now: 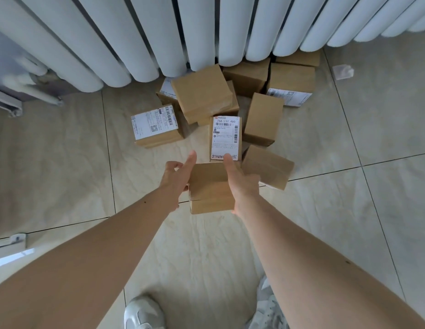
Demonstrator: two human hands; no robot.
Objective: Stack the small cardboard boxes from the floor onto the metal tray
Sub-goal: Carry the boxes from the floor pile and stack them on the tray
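A plain small cardboard box (210,188) sits between my two hands at the middle of the view. My right hand (241,184) grips its right side, thumb lying along the top. My left hand (177,178) is at its left side with the fingers spread and the index finger straight. Beyond it, several more boxes lie heaped on the tiled floor: one with a white label facing up (226,138), a labelled one at the left (155,127), a plain tilted one (203,93) and another plain one at the right (267,166). No metal tray shows in this view.
A white column radiator (206,32) runs along the back, right above the heap. Pipes and a metal rail (7,103) are at the far left. A small plastic scrap (343,71) lies at the back right. My shoes (142,314) are at the bottom edge.
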